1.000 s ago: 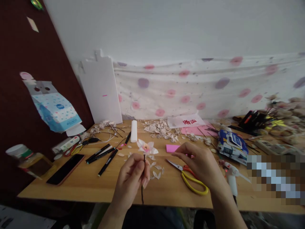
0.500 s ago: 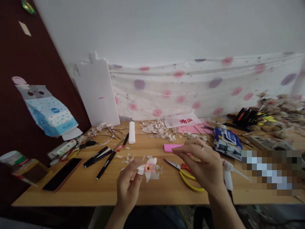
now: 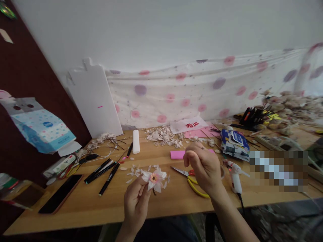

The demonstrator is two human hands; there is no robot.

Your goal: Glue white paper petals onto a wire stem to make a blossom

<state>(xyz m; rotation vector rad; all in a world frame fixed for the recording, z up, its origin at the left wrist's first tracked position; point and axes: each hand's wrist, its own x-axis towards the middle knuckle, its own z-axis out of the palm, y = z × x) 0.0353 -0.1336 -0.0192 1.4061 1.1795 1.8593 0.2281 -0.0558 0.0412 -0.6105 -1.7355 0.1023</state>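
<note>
Our left grip (image 3: 136, 205) still pinches the flower (image 3: 153, 178); our right grip (image 3: 202, 167) has curled closed, seemingly empty, above the scissors (image 3: 179, 171) on the wooden counter (image 3: 75, 215), beneath the spotted cloth (image 3: 161, 101).

The white flower (image 3: 153, 178) has a pink-orange centre; the white cloth (image 3: 156, 101) behind carries pink and purple dots.

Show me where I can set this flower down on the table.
For the pale flower in your left hand: bare wood runs along the table's front edge between the phone and that hand, and between the white foam cylinder and the pink paper. It is crowded at the back right, around the blue packet and hot glue gun, and at the petal pile.
</note>
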